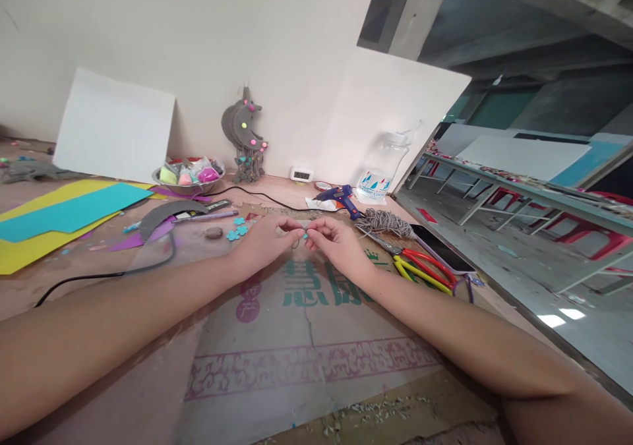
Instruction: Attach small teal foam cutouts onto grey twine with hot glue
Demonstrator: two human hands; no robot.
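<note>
My left hand and my right hand meet fingertip to fingertip above a plastic-covered printed board. The right thumb and forefinger pinch a small teal piece, mostly covered by the fingers. From the left fingertips hangs a bit of thin grey cord. Left of that hand lie several teal flower cutouts and a grey-brown lump. A blue glue gun rests beyond my fingers, with a skein of grey cord at its right.
Scissors with red and yellow handles lie beside a phone at right. Behind are a plastic jug, a small clock, a grey moon ornament and a metal bowl of colourful packets. Teal and yellow sheets lie left.
</note>
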